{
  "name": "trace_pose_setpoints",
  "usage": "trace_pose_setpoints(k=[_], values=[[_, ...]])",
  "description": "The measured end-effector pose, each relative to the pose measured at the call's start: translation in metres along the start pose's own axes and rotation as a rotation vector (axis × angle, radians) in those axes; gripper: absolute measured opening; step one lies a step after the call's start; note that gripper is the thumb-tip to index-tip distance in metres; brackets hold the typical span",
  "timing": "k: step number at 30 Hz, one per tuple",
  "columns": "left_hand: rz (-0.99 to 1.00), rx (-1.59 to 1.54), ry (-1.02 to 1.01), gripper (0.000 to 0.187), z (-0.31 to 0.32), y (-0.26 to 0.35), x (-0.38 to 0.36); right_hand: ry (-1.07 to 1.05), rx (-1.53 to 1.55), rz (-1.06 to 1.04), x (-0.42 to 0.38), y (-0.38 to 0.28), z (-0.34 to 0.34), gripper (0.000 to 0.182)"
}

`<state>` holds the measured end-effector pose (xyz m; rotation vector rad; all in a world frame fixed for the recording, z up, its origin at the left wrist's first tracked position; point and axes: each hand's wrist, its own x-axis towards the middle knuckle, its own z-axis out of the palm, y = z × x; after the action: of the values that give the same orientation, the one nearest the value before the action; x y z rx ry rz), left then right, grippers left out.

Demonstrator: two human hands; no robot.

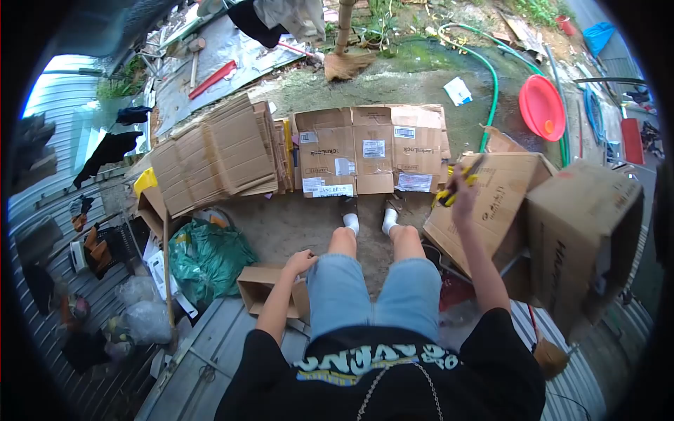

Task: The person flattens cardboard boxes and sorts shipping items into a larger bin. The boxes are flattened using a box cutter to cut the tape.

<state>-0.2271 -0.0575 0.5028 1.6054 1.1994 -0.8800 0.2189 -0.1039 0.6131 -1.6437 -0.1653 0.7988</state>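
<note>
My right hand [463, 201] is raised in front of the leaning boxes, closed around a yellow-and-black tool [447, 196] that looks like scissors. Its dark end points up and to the right; blur hides the detail. My left hand [302, 262] rests beside my left thigh, fingers lying loosely against the denim, with nothing visible in it. Ahead of my feet stands a bundle of flattened cardboard boxes [361, 151] with white labels. Left of it leans a thicker stack of flattened cardboard [217, 154]. A large cardboard box [484, 203] tilts beneath my right hand.
At the right stands another cardboard box [583, 231]. A small open carton [263, 288] and a green plastic bag [207, 258] lie at the left. Farther off are a red basin [542, 107], a green hose [495, 84] and a broom [344, 65].
</note>
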Motion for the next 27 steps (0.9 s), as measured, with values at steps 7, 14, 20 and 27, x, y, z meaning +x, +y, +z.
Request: trace_pose_setpoints(k=[7, 14, 20, 27], values=[[-0.006, -0.014, 0.226, 0.036, -0.032, -0.053, -0.078, 0.077, 0.427, -1.219, -0.211, -0.344, -0.109, 0.029], [0.008, 0.264, 0.181, 0.035, -0.069, -0.020, -0.045, -0.782, -0.379, -1.961, -0.445, -0.425, -0.121, 0.013], [0.339, 0.400, 0.257, 0.032, -0.083, 0.126, -0.036, -0.599, -0.628, -1.937, -0.515, -0.408, -0.164, 0.013], [0.596, 0.694, 0.112, 0.030, -0.035, 0.318, -0.004, -0.299, -0.852, -1.908, -0.563, -0.398, -0.223, 0.020]])
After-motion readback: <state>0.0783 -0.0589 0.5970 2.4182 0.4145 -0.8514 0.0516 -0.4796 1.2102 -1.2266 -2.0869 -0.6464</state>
